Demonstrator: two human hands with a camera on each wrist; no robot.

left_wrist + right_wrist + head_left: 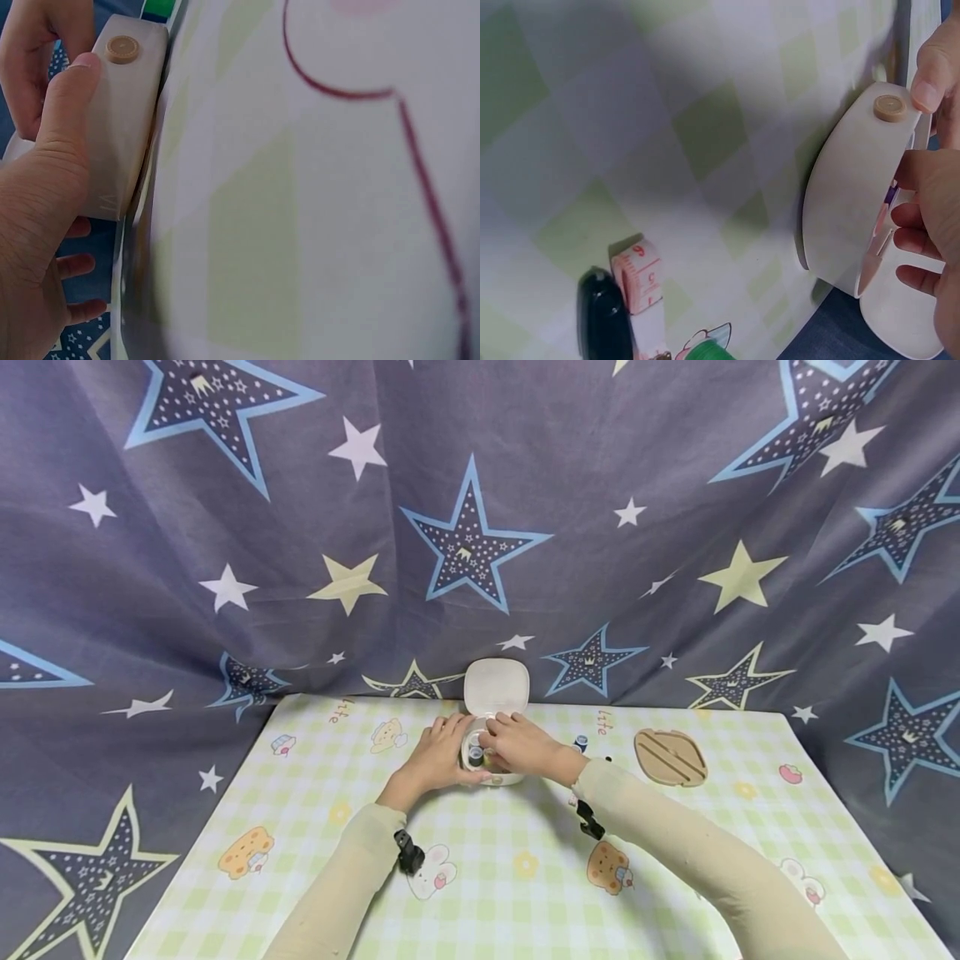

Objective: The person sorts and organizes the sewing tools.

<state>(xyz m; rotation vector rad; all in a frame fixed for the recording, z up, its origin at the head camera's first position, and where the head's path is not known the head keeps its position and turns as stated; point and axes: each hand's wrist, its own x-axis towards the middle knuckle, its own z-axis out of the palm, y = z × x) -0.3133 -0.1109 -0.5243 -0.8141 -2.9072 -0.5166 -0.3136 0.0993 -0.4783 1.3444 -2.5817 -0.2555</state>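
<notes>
A small white box (504, 780) with its rounded lid (497, 686) raised stands at the far middle of the table. A tan button (890, 109) marks its front. My left hand (435, 758) holds the box at its left side, thumb over the front rim and fingers spread along the side. From the right, my right hand (525, 747) reaches into the box with bent fingers. Beside those fingers a dark thread spool (476, 756) shows inside. In the right wrist view something purple (891, 195) is at the opening. I cannot tell whether the right fingertips pinch anything.
Right of the box lies a blue spool (581, 742), then a tan divided tray (671, 757). The right wrist view has a rolled tape measure (637, 276), a dark glossy object (604, 315) and a green-topped thing (709, 351). A star-patterned curtain (600, 568) hangs behind the table.
</notes>
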